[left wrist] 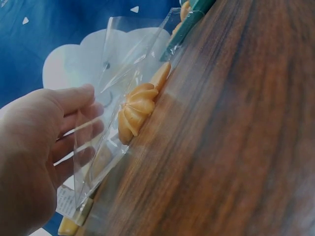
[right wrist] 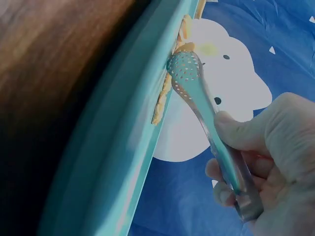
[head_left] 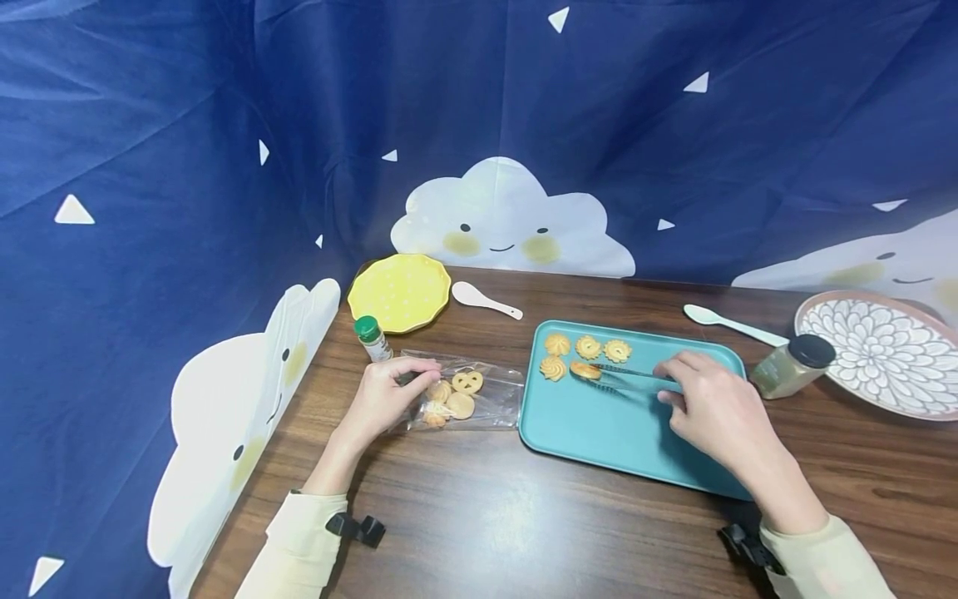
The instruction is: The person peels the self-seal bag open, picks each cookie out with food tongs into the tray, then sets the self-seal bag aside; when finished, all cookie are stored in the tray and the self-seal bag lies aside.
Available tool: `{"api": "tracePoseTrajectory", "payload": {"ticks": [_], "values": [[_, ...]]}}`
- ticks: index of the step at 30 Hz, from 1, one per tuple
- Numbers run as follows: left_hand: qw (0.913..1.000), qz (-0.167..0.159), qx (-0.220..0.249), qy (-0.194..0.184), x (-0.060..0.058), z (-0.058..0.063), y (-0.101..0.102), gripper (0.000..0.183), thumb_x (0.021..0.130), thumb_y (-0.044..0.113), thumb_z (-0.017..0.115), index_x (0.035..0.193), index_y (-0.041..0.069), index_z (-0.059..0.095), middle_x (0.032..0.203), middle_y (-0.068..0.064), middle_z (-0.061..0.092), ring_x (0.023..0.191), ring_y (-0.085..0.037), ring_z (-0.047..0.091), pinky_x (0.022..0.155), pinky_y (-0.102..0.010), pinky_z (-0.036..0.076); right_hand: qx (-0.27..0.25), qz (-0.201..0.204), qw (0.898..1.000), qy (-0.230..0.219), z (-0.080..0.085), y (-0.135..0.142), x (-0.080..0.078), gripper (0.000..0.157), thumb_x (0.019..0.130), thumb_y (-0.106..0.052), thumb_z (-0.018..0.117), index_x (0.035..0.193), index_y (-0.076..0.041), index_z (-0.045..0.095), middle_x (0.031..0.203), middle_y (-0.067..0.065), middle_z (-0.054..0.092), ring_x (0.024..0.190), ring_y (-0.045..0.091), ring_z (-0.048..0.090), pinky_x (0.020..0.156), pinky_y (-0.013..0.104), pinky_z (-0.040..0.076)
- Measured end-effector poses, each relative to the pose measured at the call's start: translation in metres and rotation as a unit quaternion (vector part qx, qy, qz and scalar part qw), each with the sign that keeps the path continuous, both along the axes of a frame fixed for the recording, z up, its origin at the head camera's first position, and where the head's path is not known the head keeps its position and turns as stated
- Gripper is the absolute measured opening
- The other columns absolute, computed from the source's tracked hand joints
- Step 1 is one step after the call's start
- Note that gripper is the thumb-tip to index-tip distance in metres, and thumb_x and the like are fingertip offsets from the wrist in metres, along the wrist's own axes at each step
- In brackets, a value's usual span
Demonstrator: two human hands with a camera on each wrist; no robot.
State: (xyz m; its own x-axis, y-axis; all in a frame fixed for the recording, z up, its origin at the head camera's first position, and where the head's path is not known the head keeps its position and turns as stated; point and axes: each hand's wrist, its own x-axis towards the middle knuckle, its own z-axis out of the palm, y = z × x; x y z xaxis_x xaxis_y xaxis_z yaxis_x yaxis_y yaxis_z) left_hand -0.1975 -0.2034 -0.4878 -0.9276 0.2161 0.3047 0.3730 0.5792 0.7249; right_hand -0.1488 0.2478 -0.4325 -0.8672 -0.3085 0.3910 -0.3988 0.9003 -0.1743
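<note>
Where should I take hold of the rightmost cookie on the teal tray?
By the front and back of its rim, I'd say, with the tongs coming from the right: the rightmost cookie lies flat, a neighbouring cookie sits close on its left, and the teal tray is bare to its right.

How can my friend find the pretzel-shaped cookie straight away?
On the brown table, look just left of the teal tray in the head view for a clear bag of cookies. The pretzel-shaped cookie is at that bunch's top right; unlike its neighbours, it has looped openings.
</note>
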Motion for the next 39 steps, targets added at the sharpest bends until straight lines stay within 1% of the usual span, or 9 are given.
{"api": "tracePoseTrajectory", "payload": {"ticks": [4,11,16,18,20,23,28,34,39], "values": [[1.0000,0.000,0.000,-0.003,0.000,0.000,0.000,0.014,0.091,0.038,0.075,0.101,0.030,0.079,0.106,0.013,0.079,0.105,-0.006,0.074,0.095,-0.033,0.060,0.004,-0.002,1.000,-0.025,0.002,0.000,0.001,0.022,0.080,-0.010,0.078,0.101,-0.009,0.074,0.098,0.007,0.072,0.087,0.030,0.069,0.065,0.050,0.055],[1.0000,0.001,-0.005,-0.004,0.000,-0.001,-0.002,0.013,0.092,0.039,0.074,0.101,0.032,0.079,0.106,0.015,0.079,0.106,-0.005,0.073,0.096,-0.031,0.059,0.014,-0.023,0.996,-0.079,0.007,0.001,0.002,0.024,0.082,-0.014,0.075,0.106,-0.009,0.073,0.102,0.010,0.072,0.085,0.032,0.069,0.066,0.054,0.055],[1.0000,0.000,-0.003,-0.004,0.000,0.000,-0.002,0.013,0.091,0.039,0.074,0.102,0.032,0.079,0.106,0.017,0.078,0.105,-0.002,0.073,0.095,-0.029,0.059,0.005,-0.022,0.997,-0.072,0.007,-0.003,0.001,0.025,0.083,-0.015,0.075,0.107,-0.009,0.074,0.104,0.010,0.072,0.090,0.033,0.070,0.070,0.055,0.055],[1.0000,0.000,-0.003,-0.004,0.000,0.000,-0.002,0.013,0.092,0.041,0.074,0.102,0.033,0.079,0.106,0.018,0.078,0.105,-0.001,0.073,0.095,-0.028,0.059,0.000,-0.012,0.998,-0.067,0.008,-0.007,0.000,0.025,0.083,-0.015,0.075,0.107,-0.010,0.074,0.103,0.009,0.073,0.088,0.030,0.069,0.071,0.053,0.055],[1.0000,0.000,-0.004,-0.005,-0.001,0.000,-0.001,0.014,0.092,0.041,0.074,0.102,0.034,0.079,0.106,0.018,0.078,0.105,-0.001,0.073,0.095,-0.028,0.059,-0.002,0.001,0.998,-0.062,0.009,-0.014,-0.001,0.024,0.084,-0.015,0.074,0.108,-0.010,0.074,0.102,0.007,0.072,0.087,0.027,0.069,0.072,0.051,0.055],[1.0000,0.000,-0.006,-0.005,-0.001,0.000,-0.001,0.013,0.092,0.042,0.073,0.101,0.034,0.078,0.106,0.018,0.078,0.105,-0.001,0.073,0.095,-0.028,0.059,-0.006,0.023,0.997,-0.074,0.010,-0.031,-0.005,0.024,0.086,-0.016,0.074,0.110,-0.011,0.074,0.102,0.005,0.072,0.086,0.025,0.068,0.073,0.050,0.056],[0.9999,0.003,-0.010,0.004,0.000,-0.001,-0.002,0.014,0.092,0.042,0.074,0.101,0.033,0.079,0.106,0.018,0.078,0.104,-0.002,0.073,0.094,-0.029,0.059,-0.009,0.055,0.993,-0.104,0.009,-0.065,-0.017,0.024,0.088,-0.017,0.074,0.112,-0.013,0.074,0.103,0.002,0.071,0.094,0.025,0.070,0.080,0.050,0.058],[0.9999,0.007,-0.009,0.013,0.000,-0.001,-0.002,0.013,0.091,0.040,0.074,0.100,0.033,0.079,0.104,0.017,0.079,0.103,-0.002,0.073,0.093,-0.027,0.059,0.005,0.083,0.990,-0.115,0.005,-0.099,-0.031,0.021,0.088,-0.018,0.075,0.109,-0.014,0.074,0.103,0.001,0.071,0.093,0.021,0.069,0.074,0.045,0.059],[0.9999,0.002,-0.003,0.010,-0.001,0.000,-0.001,0.013,0.092,0.039,0.075,0.101,0.031,0.079,0.106,0.015,0.079,0.104,-0.003,0.074,0.094,-0.026,0.059,0.013,0.100,0.988,-0.113,0.003,-0.118,-0.035,0.020,0.087,-0.016,0.075,0.107,-0.016,0.074,0.104,0.000,0.071,0.092,0.019,0.068,0.075,0.042,0.059]]}}
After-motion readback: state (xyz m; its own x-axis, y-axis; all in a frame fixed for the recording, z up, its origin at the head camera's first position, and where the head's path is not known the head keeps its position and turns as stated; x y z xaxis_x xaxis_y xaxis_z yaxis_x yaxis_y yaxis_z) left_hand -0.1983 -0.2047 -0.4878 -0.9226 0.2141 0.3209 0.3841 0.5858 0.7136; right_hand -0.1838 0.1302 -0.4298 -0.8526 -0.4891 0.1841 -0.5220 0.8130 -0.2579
